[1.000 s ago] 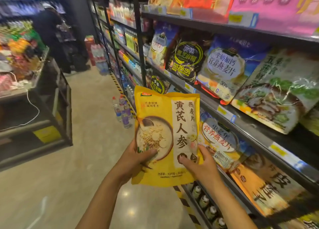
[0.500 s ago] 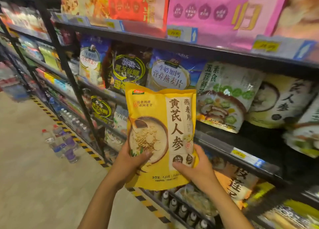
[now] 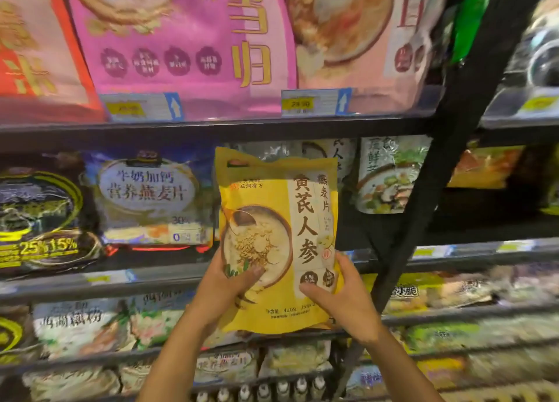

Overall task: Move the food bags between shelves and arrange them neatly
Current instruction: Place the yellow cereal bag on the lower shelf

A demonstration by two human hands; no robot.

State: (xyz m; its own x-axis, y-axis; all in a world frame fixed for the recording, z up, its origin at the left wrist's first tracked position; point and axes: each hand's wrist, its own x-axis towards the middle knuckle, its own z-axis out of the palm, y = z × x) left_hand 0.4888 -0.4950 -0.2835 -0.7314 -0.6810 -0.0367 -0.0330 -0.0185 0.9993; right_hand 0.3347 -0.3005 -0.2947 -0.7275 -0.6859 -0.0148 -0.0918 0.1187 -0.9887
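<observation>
I hold a yellow oatmeal bag [image 3: 278, 208] upright in front of the middle shelf [image 3: 169, 276]. My left hand [image 3: 225, 283] grips its lower left part with the thumb across the printed bowl. My right hand [image 3: 341, 298] grips its lower right corner. The bag's top edge reaches up close under the upper shelf board [image 3: 211, 126]. Behind the bag stand pale bags with similar print [image 3: 332, 156], mostly hidden. A blue oatmeal bag [image 3: 148, 195] stands just left of it.
A black bag [image 3: 39, 217] stands at far left, a green-and-white bag [image 3: 390, 174] to the right. Large pink bags [image 3: 181, 38] fill the top shelf. A black slanted upright [image 3: 429, 171] divides the shelving on the right. Lower shelves hold more bags and small bottles [image 3: 263, 389].
The view has turned from the aisle to face the shelves squarely. Both hands have carried the yellow bag up and closer to the middle shelf, still gripped the same way.
</observation>
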